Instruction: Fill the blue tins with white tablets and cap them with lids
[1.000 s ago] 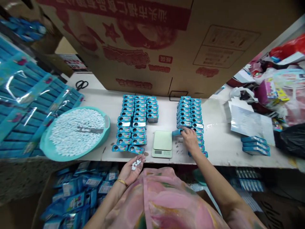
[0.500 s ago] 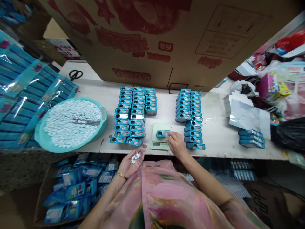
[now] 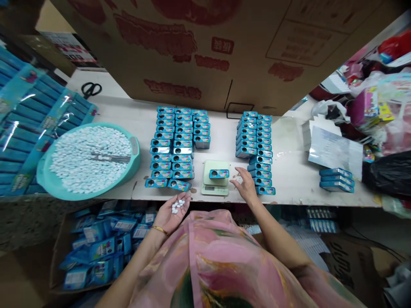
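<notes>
A small blue tin (image 3: 218,173) lies on the pale green scale (image 3: 214,189). Just right of the scale, my right hand (image 3: 244,184) has its thumb and fingers apart, touching nothing. My left hand (image 3: 172,213) is palm up near the table's front edge, cupped around several white candies (image 3: 178,206). Rows of blue tins (image 3: 183,142) stand left of the scale, and more rows of tins (image 3: 255,137) stand to its right. At the left, a turquoise basin (image 3: 137,158) holds many white candies with a metal tool lying on them.
A large cardboard box (image 3: 212,94) stands behind the tins. Black scissors (image 3: 91,90) lie at the back left. Three blue tins (image 3: 337,180) and white cards (image 3: 334,147) are at the right. Below the table, a carton (image 3: 59,261) holds blue packets.
My right hand has let go of the tin on the scale and moved a little right, its fingers parting. My left hand still holds the candies. The view has shifted slightly.
</notes>
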Available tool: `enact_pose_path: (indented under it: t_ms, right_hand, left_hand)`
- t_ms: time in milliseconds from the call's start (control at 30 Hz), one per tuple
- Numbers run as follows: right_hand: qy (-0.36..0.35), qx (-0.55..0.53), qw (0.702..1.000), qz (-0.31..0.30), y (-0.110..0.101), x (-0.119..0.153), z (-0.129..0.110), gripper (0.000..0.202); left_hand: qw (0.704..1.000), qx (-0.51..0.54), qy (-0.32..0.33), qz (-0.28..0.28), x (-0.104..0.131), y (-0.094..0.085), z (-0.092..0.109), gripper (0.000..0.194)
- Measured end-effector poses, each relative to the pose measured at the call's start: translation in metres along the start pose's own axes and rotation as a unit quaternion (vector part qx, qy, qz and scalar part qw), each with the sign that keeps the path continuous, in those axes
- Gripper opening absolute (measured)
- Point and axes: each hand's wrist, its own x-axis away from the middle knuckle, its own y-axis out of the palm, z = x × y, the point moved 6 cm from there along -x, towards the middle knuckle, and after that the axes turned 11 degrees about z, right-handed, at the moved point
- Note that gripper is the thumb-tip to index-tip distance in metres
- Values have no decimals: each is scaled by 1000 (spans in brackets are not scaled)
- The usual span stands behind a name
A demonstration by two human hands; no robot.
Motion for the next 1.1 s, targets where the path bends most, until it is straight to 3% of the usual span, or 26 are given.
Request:
enact_pose_path:
  t_ms: [500, 667, 733, 833, 967, 1100]
  right_hand:
    - [59, -86, 991, -79, 29, 0, -1, 51]
    - [40, -90, 993, -67, 23, -8, -8, 52]
    - [13, -83, 996, -43, 14, -11, -23, 47]
    - [-73, -95, 992, -49, 10, -7, -72, 34]
    - [-236, -64, 946, -214, 36, 21, -142, 29]
    - [-289, -2, 909, -299, 56, 42, -158, 26]
  left_hand:
    - [1000, -10, -5, -9, 0, 8, -2, 22]
    - [1000, -12, -3, -9, 0, 9, 0, 22]
    - [1000, -18, -7, -9, -1, 11, -1, 22]
    - [998, -39, -27, -35, -3, 20, -8, 24]
    - [992, -64, -65, -87, -5, 34, -21, 28]
    - [992, -79, -71, -71, -8, 28, -28, 29]
